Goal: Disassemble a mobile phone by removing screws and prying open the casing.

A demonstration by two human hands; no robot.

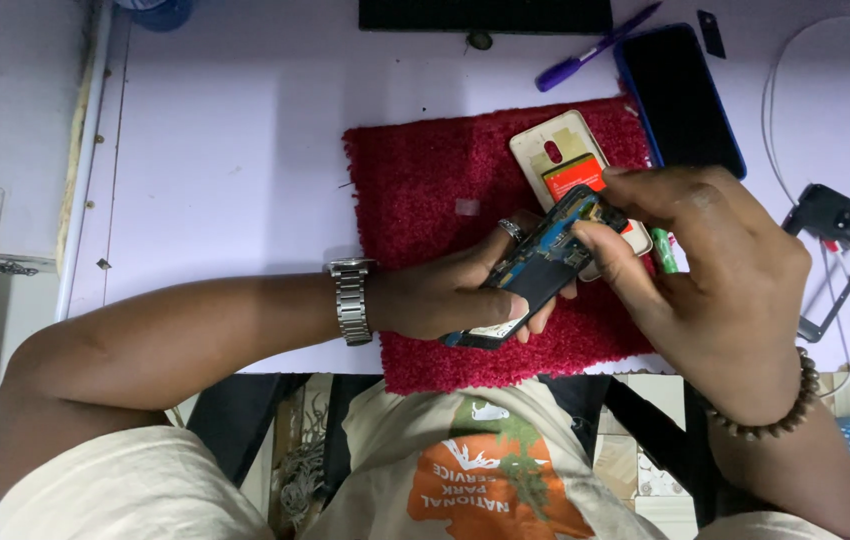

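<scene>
Holding opened phone (535,268) ctr frame: left hand (445,295) grips body, right hand (715,250) pinches top edge. Back cover (560,150) already off, on red mat (425,200); internals exposed, reassembly pending.

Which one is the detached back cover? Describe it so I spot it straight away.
Find the red mat on the lilac table. At its upper right lies the back cover, just above the hands. Unlike the dark phone beside it, it is pale cream with a red sticker.
</scene>
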